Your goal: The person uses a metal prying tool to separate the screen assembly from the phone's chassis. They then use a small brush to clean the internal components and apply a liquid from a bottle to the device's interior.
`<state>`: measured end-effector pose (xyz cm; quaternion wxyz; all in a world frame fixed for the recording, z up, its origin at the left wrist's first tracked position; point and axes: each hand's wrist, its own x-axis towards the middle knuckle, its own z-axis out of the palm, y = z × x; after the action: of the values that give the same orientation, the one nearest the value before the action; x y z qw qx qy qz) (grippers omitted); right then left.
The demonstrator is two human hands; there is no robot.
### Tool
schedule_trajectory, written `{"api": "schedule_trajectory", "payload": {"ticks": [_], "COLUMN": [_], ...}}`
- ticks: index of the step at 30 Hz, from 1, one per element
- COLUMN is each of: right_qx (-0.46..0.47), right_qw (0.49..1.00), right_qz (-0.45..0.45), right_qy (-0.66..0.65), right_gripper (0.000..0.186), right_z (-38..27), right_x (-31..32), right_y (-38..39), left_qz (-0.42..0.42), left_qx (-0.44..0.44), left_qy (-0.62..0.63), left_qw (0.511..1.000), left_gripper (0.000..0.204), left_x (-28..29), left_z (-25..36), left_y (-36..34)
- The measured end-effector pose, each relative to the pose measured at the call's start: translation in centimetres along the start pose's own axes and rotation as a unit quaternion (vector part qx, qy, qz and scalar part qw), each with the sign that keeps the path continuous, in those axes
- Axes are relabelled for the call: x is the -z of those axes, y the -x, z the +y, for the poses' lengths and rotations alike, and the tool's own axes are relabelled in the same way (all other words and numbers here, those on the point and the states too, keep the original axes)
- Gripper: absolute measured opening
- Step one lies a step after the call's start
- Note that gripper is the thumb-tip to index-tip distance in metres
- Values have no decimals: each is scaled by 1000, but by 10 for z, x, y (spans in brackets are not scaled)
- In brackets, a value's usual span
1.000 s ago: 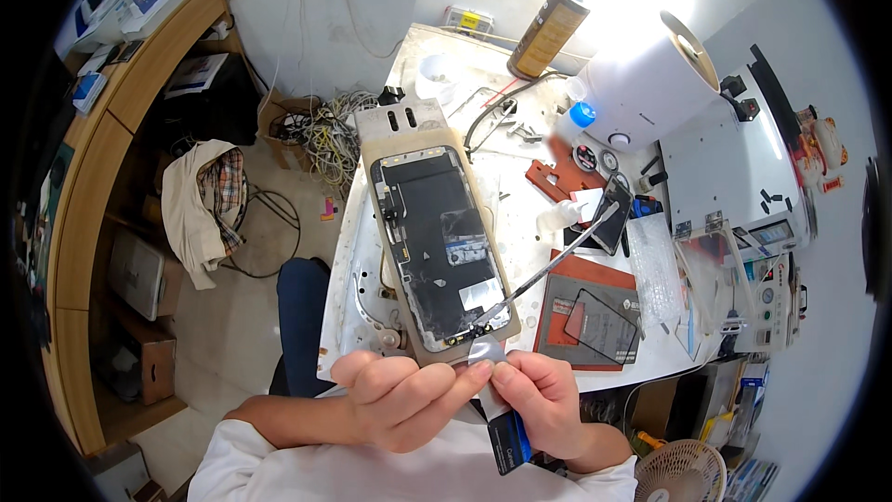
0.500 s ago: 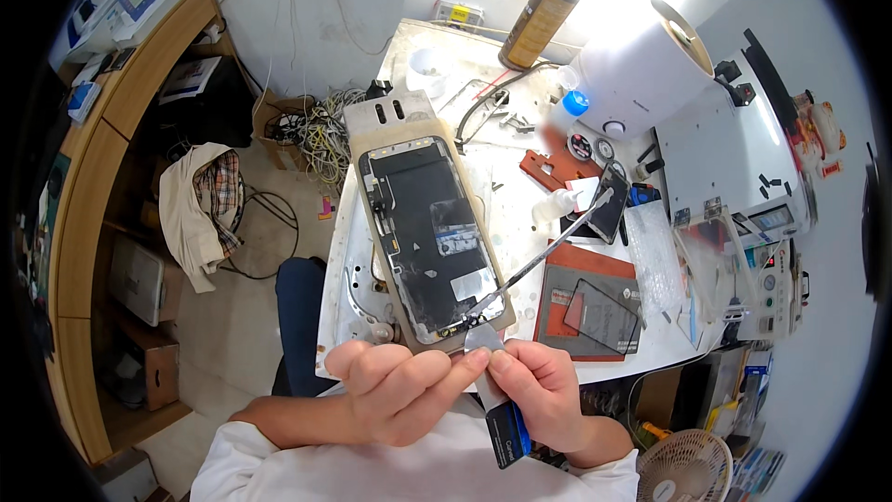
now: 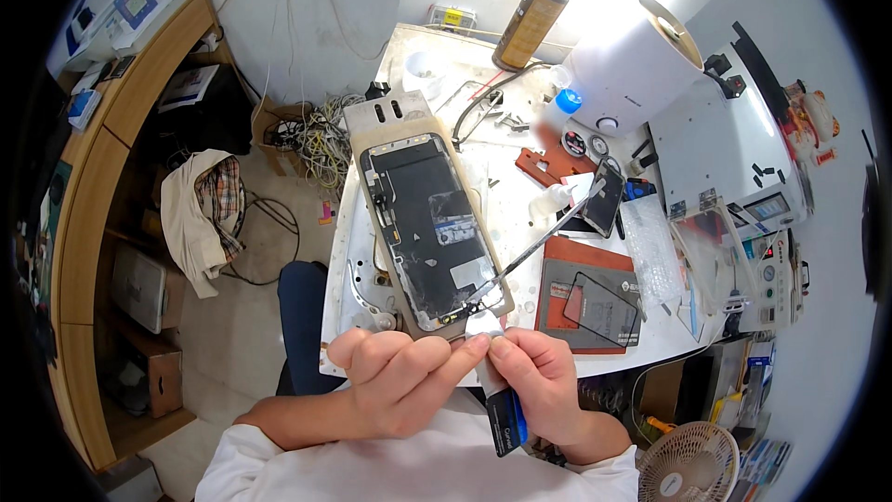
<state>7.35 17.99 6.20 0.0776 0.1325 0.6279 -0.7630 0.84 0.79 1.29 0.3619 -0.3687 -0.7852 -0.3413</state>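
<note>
My right hand grips a scraper with a broad metal blade and a black and blue handle. The blade points away from me, over the near end of a phone screen assembly. My left hand is closed, its fingers curled and the index fingertip pressed on the blade; its thumb is hidden. The assembly lies back side up on a tan plate, with small parts along its edges. A long thin dark tool slants from its near right corner toward the upper right.
Right of the plate lie a brown pad with a dark glass panel, a smaller phone and bubble wrap. Behind stand a blue-capped bottle, a spray can and a white machine. A fan stands below right.
The scraper's handle has risen slightly toward the table, and its blade now catches more light. Both hands keep nearly the same hold. The whole view has shifted a little.
</note>
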Motion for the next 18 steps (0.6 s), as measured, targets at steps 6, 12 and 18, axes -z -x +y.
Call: {"api": "schedule_trajectory", "payload": {"ticks": [6, 12, 18], "right_qx": [-8, -11, -27], "right_qw": [1000, 1000, 999], "right_qz": [10, 2, -16], "right_qy": [10, 28, 11], "right_gripper": [30, 31, 31], "right_z": [-3, -4, -3], "right_x": [-3, -3, -1], "right_y": [-2, -3, 1], "left_qz": [19, 17, 25], "left_qx": [2, -17, -21], "left_qy": [-3, -6, -4], "left_qw": [1000, 1000, 999], "left_gripper": [35, 27, 27], "left_x": [-3, -3, -3], "left_z": [-2, -6, -6], "left_y": [3, 6, 9]}}
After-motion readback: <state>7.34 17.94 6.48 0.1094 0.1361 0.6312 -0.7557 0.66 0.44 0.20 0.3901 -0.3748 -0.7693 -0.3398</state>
